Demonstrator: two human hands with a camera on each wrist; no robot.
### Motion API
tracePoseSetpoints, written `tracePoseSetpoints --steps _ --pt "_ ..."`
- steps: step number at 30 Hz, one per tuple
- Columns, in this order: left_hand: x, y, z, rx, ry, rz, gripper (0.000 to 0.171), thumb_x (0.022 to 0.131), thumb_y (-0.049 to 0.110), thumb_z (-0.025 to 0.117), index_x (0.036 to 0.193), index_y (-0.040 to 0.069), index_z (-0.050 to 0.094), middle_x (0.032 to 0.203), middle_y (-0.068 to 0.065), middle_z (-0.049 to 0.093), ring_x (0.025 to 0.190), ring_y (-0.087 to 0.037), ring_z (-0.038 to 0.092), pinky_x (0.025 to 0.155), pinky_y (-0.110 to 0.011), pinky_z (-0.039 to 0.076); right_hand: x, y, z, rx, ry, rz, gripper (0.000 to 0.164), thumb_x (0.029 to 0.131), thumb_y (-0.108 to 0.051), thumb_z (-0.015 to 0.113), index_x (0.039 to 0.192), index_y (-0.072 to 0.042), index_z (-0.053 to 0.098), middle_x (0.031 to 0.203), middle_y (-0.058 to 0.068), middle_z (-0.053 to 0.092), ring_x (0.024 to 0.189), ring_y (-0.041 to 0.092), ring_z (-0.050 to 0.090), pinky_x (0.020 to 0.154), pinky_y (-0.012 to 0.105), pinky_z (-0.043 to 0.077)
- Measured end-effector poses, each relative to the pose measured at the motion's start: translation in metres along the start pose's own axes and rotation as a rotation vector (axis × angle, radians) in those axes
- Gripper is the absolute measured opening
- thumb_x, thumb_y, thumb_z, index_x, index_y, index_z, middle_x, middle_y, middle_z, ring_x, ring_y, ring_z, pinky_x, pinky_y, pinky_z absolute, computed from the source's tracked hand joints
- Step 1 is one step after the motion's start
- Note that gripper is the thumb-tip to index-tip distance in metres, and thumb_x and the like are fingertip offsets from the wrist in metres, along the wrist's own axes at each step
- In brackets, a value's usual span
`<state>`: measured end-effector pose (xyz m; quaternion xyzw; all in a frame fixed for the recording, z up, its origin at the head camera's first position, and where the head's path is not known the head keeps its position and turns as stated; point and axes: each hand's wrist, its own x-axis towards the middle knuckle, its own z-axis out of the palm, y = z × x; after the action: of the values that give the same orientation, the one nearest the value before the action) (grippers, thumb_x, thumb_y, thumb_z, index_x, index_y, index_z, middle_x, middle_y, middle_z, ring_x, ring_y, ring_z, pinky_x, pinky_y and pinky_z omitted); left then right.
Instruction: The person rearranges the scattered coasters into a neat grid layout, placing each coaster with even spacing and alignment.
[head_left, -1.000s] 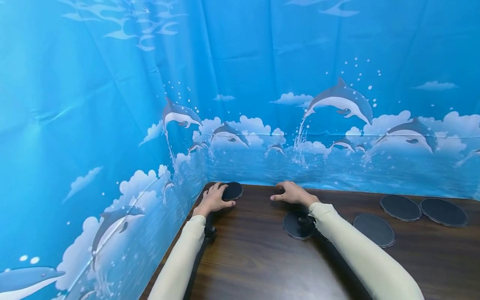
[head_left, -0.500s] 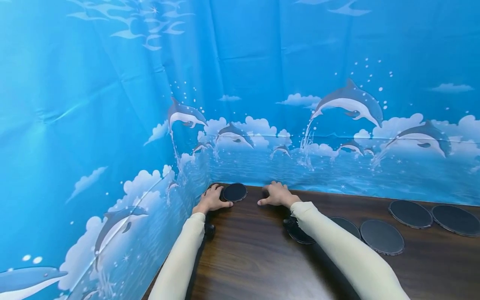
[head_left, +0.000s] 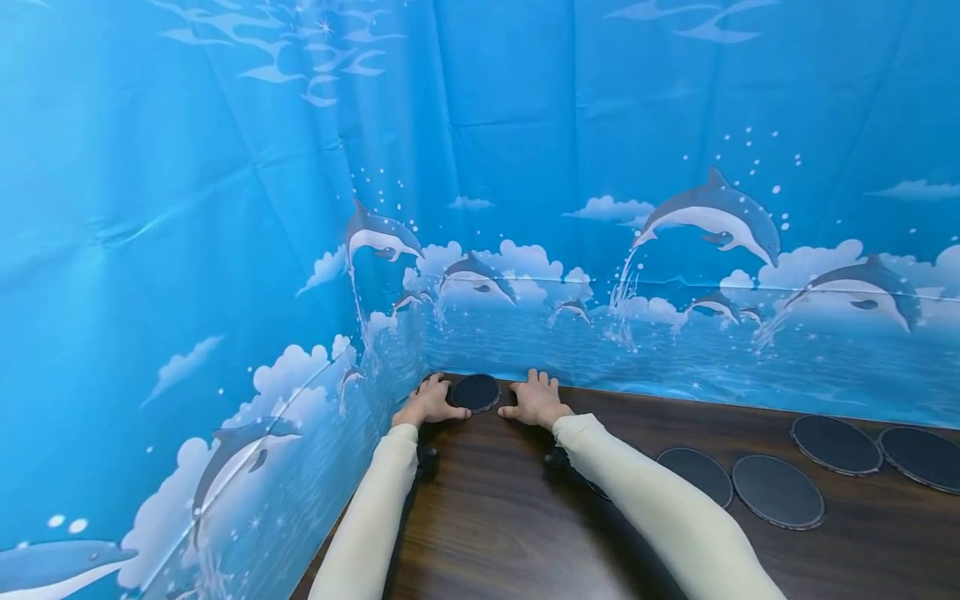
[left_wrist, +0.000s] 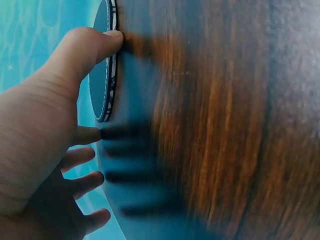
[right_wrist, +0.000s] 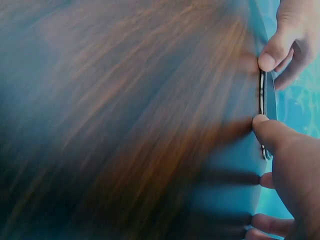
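Note:
A round dark coaster [head_left: 476,392] with a stitched rim lies flat near the table's far left corner, between both hands. My left hand [head_left: 431,402] is on its left side, fingers spread; in the left wrist view the thumb [left_wrist: 107,42] lies at the coaster's rim [left_wrist: 111,95]. My right hand [head_left: 536,400] is to its right with fingers spread. In the right wrist view its thumb [right_wrist: 267,127] overlaps the near edge of the coaster [right_wrist: 270,97]; whether it touches, I cannot tell.
More dark coasters [head_left: 778,492] lie on the brown wooden table [head_left: 495,517] to the right, several in all. One is mostly hidden under my right forearm [head_left: 637,500]. A blue dolphin-printed curtain [head_left: 525,167] stands along the table's left and far edges.
My right hand has moved left across the table to beside the coaster. The left hand stays on the coaster's left side. The head view has shifted slightly.

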<state>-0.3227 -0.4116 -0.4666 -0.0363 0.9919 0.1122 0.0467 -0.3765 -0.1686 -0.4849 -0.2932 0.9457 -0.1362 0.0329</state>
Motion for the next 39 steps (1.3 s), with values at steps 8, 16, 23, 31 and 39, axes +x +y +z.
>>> tracePoseSetpoints --steps 8,16,23,31,39 --pt "0.004 -0.006 -0.002 -0.024 0.008 0.061 0.079 0.087 0.049 0.078 0.146 0.002 0.053 0.158 -0.021 0.032 0.143 -0.045 0.03 0.109 -0.068 0.026 0.006 -0.009 0.008 0.041 0.043 0.009 0.064 0.095 -0.059 0.065 0.147 -0.022 0.059 0.131 0.019 0.044 0.113 0.038 0.037 0.092 0.053 0.031" --pt "0.007 -0.004 -0.004 -0.004 -0.009 0.06 0.076 0.087 0.048 0.079 0.143 0.003 0.056 0.156 -0.02 0.035 0.14 -0.043 0.034 0.109 -0.066 0.029 0.009 -0.012 0.011 0.066 0.043 0.006 0.061 0.097 -0.055 0.064 0.147 -0.021 0.059 0.132 0.016 0.045 0.105 0.035 0.037 0.088 0.052 0.03" --pt "0.009 -0.004 -0.002 -0.016 -0.002 0.084 0.072 0.087 0.047 0.079 0.14 0.002 0.059 0.157 -0.018 0.036 0.141 -0.04 0.036 0.11 -0.062 0.03 0.009 -0.017 0.013 0.145 0.078 0.031 0.056 0.097 -0.046 0.068 0.144 -0.016 0.061 0.147 0.016 0.04 0.119 0.04 0.038 0.095 0.056 0.03" --pt "0.009 -0.005 -0.002 -0.027 0.014 0.12 0.069 0.088 0.047 0.079 0.137 0.001 0.061 0.157 -0.018 0.036 0.143 -0.038 0.034 0.111 -0.062 0.028 0.011 -0.019 0.016 0.191 0.112 0.019 0.052 0.099 -0.041 0.068 0.141 -0.011 0.063 0.158 0.015 0.029 0.13 0.045 0.034 0.098 0.059 0.027" --pt "0.006 -0.003 -0.004 -0.044 0.024 0.119 0.068 0.089 0.048 0.077 0.137 0.001 0.062 0.159 -0.017 0.033 0.144 -0.041 0.031 0.112 -0.064 0.024 0.006 -0.013 0.014 0.229 0.12 -0.045 0.052 0.102 -0.04 0.064 0.143 -0.009 0.06 0.16 0.014 0.026 0.134 0.043 0.034 0.1 0.06 0.024"
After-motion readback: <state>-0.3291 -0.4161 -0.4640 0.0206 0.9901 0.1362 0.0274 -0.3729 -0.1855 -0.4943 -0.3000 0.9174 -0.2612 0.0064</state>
